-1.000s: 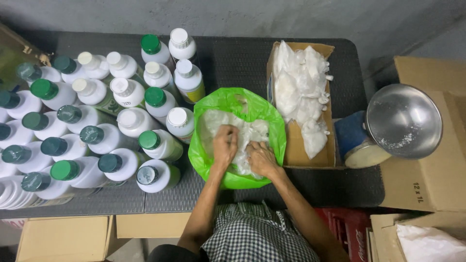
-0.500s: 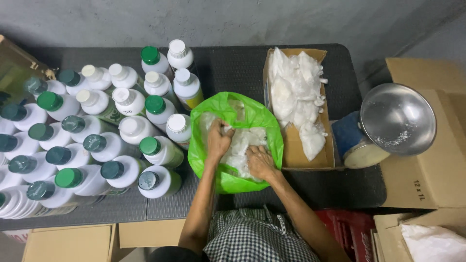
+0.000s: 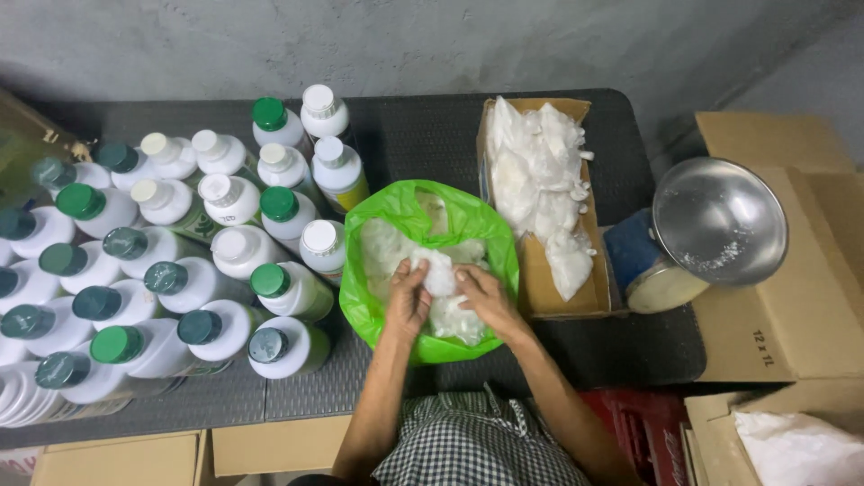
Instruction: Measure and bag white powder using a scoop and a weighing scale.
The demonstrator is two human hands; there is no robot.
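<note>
Change: both hands have drawn closer together since earlier, now meeting on one small white packet (image 3: 438,272).
Left hand (image 3: 409,297): fingers curled, pinching the packet.
Right hand (image 3: 481,292): fingers bent, gripping it.
Around: green bag (image 3: 396,216) rim encircles both.
Left: capped bottles (image 3: 292,290), crowding.
Right: carton of packets (image 3: 540,288), close.

Two hands, left hand (image 3: 408,301) and right hand (image 3: 480,295), inside one green bag (image 3: 378,216). One steel bowl (image 3: 720,220) on one blue tub (image 3: 634,261). One open box of white packets (image 3: 540,288). More than twenty white bottles (image 3: 229,200), some green caps, some white; too crowded for an exact count.
</note>
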